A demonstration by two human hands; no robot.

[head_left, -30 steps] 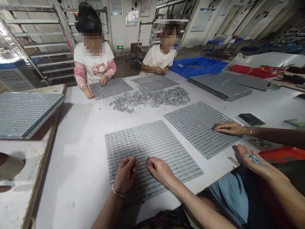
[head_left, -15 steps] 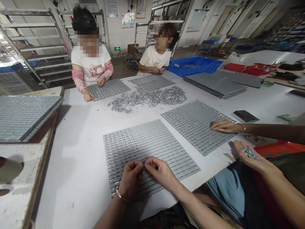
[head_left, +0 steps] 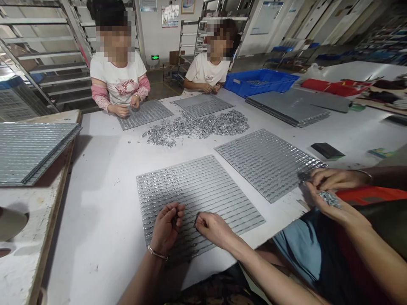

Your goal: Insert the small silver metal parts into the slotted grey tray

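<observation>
A grey ridged panel [head_left: 219,190] with rows of small shiny oval bumps lies flat on the white table before me. Over its near left part is my left hand [head_left: 167,228], a bracelet at the wrist and the fingers curled inward; something small and dark shows between them, too unclear to name. To its right, my right hand [head_left: 214,228] is closed in a pinch, fingertips down at the panel's rows. Whatever those fingertips hold is hidden. A gap of bare panel separates the two hands.
Loose small metal pieces [head_left: 203,127] are heaped mid-table. At right, a co-worker's hands [head_left: 337,190] hold similar pieces beside another ridged panel [head_left: 263,165]. Two people sit opposite with panels. A blue crate [head_left: 259,82], stacked flat sheets [head_left: 286,108] and stacked ridged panels [head_left: 38,152] stand around.
My hands, previously touching at the fingertips, have moved apart, the left one leftward. The right-hand co-worker has drawn one hand off the panel to the pieces in the other palm.
</observation>
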